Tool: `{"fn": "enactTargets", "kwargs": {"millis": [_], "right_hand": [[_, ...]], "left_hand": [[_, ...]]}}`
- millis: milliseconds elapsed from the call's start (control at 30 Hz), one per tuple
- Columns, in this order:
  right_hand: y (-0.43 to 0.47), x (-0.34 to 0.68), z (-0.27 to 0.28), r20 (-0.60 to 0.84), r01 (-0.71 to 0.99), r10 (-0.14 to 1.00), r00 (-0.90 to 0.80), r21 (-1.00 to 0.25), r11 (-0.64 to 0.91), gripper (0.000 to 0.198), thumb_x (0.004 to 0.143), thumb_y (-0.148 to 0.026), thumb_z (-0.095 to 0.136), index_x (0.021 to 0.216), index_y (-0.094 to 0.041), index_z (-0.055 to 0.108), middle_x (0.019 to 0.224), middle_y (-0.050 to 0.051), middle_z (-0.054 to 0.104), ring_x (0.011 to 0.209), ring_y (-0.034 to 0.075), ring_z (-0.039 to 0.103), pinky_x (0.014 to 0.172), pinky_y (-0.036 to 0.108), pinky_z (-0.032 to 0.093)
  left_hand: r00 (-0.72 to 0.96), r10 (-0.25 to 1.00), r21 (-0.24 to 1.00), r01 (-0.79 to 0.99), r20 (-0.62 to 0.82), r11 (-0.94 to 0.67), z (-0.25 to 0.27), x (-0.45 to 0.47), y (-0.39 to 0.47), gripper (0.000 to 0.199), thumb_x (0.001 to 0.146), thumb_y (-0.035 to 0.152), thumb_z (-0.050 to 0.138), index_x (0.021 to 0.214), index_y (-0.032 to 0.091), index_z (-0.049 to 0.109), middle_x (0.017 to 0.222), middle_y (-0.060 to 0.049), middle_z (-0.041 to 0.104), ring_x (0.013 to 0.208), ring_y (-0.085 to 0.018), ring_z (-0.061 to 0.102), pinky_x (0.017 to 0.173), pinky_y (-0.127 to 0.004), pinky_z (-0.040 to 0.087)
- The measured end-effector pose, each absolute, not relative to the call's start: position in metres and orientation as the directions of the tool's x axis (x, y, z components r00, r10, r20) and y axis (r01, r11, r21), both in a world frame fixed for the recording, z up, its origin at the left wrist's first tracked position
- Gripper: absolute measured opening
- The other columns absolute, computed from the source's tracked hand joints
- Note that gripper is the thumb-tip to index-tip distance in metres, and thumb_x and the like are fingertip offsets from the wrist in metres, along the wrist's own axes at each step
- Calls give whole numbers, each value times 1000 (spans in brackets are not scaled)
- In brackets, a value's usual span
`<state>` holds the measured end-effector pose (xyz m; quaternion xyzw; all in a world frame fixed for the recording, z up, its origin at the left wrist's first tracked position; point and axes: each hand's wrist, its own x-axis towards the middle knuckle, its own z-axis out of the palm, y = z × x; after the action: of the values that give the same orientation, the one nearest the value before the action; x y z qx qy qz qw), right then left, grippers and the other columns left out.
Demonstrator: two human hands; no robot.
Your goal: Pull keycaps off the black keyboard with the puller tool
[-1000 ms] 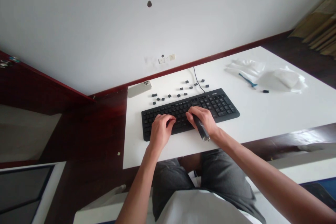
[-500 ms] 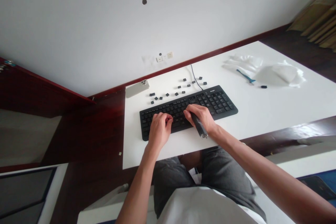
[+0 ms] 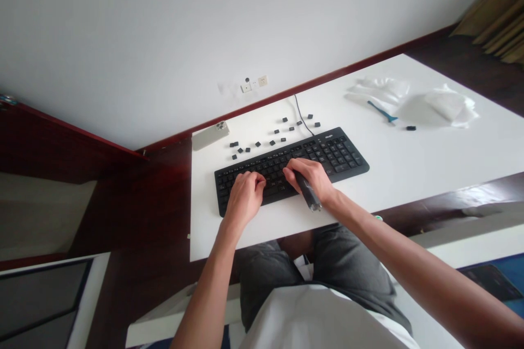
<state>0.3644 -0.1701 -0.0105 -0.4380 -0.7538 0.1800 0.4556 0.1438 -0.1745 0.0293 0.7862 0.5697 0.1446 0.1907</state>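
Note:
A black keyboard [image 3: 344,157] lies slantwise on the white table. Over its left half, my left hand [image 3: 244,195] rests with fingers curled and thumb drawn in; whatever is between the fingertips is hidden. My right hand [image 3: 316,177] is wrapped around a dark, thick-handled tool [image 3: 308,193], whose near end points back toward me. The tool's far end is concealed by the fingers above the keyboard's middle. Several loose black keycaps [image 3: 257,144] are scattered behind the keyboard. Some spots near my hands show bare key sockets [image 3: 279,181].
A phone [image 3: 212,135] lies at the table's back left corner. The keyboard cable [image 3: 300,112] runs toward the wall. To the right are a blue brush-like tool [image 3: 382,112], a small black piece [image 3: 411,128] and crumpled clear plastic [image 3: 452,106].
The view has shifted slightly. My left fingers have closed in a little over the keys, while my right hand keeps its grip on the dark tool in nearly the same spot.

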Motion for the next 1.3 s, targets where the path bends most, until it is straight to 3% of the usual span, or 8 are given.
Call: {"fn": "enactTargets", "kwargs": {"millis": [167, 767, 1100, 1300], "right_hand": [[-170, 365, -9, 524, 490, 827, -202, -677, 549, 27, 104, -25, 52, 77, -24, 47, 69, -1, 52, 61, 14, 50, 62, 30, 40], [-170, 365, -8, 511, 475, 834, -208, -693, 543, 25, 102, -23, 52, 77, -24, 46, 68, -1, 52, 62, 15, 50, 63, 31, 39], [-170, 365, -7, 506, 479, 838, -204, -694, 537, 27, 102, -25, 53, 76, -24, 47, 67, -1, 51, 61, 15, 47, 61, 31, 38], [-170, 365, -10, 507, 491, 837, -205, -687, 536, 26, 103, -25, 52, 77, -24, 46, 69, -1, 51, 62, 15, 48, 63, 31, 40]], "left_hand": [[287, 958, 513, 824, -12, -241, 31, 142, -172, 12, 100, 15, 62, 94, 21, 71, 95, -6, 72, 97, -26, 64, 92, -41, 50], [263, 965, 470, 850, 9, -236, 25, 147, -171, 13, 100, 18, 62, 93, 22, 72, 96, -6, 75, 93, -26, 63, 88, -41, 50], [290, 947, 422, 848, 135, -320, 20, 146, -182, 11, 101, 20, 62, 97, 23, 71, 94, -5, 71, 91, -25, 62, 84, -37, 50], [290, 953, 462, 836, 83, -295, 22, 145, -180, 13, 102, 17, 60, 94, 22, 70, 94, -5, 74, 93, -26, 63, 87, -39, 50]]}}
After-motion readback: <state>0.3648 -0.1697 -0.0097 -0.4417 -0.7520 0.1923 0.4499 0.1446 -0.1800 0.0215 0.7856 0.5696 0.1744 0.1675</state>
